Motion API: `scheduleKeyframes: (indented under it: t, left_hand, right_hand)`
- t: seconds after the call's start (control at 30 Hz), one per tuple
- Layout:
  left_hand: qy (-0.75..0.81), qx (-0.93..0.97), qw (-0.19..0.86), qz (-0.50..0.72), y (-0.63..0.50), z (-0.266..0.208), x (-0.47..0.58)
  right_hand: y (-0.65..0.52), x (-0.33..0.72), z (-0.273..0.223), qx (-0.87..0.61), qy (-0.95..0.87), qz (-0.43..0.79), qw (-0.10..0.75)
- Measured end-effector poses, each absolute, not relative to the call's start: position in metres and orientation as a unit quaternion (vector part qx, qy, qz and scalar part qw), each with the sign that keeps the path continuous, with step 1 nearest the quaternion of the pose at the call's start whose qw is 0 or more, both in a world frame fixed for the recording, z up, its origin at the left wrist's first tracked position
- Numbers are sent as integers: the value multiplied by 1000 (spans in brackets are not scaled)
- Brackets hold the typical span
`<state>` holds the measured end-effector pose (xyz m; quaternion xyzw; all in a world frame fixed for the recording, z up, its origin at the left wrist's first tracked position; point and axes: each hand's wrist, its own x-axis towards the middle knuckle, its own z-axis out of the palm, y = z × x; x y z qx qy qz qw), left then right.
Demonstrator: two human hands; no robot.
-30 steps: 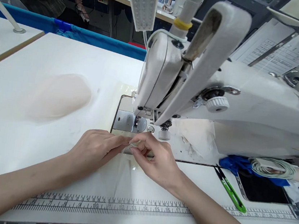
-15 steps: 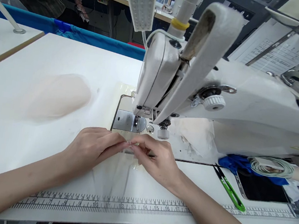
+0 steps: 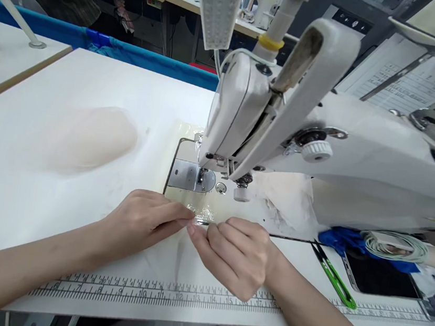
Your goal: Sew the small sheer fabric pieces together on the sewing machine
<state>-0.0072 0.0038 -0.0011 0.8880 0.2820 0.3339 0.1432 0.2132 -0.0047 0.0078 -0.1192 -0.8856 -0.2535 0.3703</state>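
In front of a white sewing machine (image 3: 232, 106), my left hand (image 3: 150, 221) and my right hand (image 3: 236, 252) meet at the fingertips. Thumb and finger of my left hand are pinched together; whatever is between them is too small to make out. My right hand has its fingers curled and its thumb tip close to the left fingertips, its hold hidden. Clear shiny film (image 3: 205, 212) lies on the machine bed just behind the fingertips. Beyond it are the metal needle plate (image 3: 184, 175) and the presser foot (image 3: 201, 176).
A pale, thin fabric piece (image 3: 101, 138) lies on the left of the white table. Green-handled thread snips (image 3: 335, 283) and a dark phone (image 3: 380, 273) are at right. A printed ruler (image 3: 161, 296) runs along the front edge. Pale fabric (image 3: 285, 192) sits under the machine arm.
My right hand has turned over and curled its fingers, shifting slightly right and down. My left hand stays pinched, a little to the right in view. The camera view has shifted slightly.
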Motion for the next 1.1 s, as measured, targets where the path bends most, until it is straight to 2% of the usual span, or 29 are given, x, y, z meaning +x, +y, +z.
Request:
scheduleKeyframes:
  t: [0.07, 0.17, 0.27, 0.4, 0.67, 0.77, 0.97, 1.1]
  left_hand:
    - [305, 881, 175, 317, 2, -2, -8]
    - [376, 865, 204, 263, 3, -7, -7]
    - [416, 873, 114, 226, 7, -14, -4]
    - [415, 884, 36, 213, 15, -18, -2]
    - [285, 911, -178, 238, 8, -11, 0]
    - [281, 920, -180, 204, 1, -11, 0]
    - [313, 923, -118, 192, 11, -15, -1]
    - [305, 925, -134, 182, 18, -16, -1]
  right_hand:
    - [-5, 213, 7, -132, -891, -225, 371]
    - [-3, 211, -3, -253, -888, -63, 379]
    - [3, 209, -15, -379, -854, 118, 336]
    - [11, 206, -20, -482, -811, 185, 275]
    - [23, 200, -19, -525, -780, 208, 268]
    - [26, 205, -17, -538, -788, 166, 248]
    - [11, 217, -12, -488, -844, -31, 218]
    - [2, 213, -13, -458, -871, -90, 150]
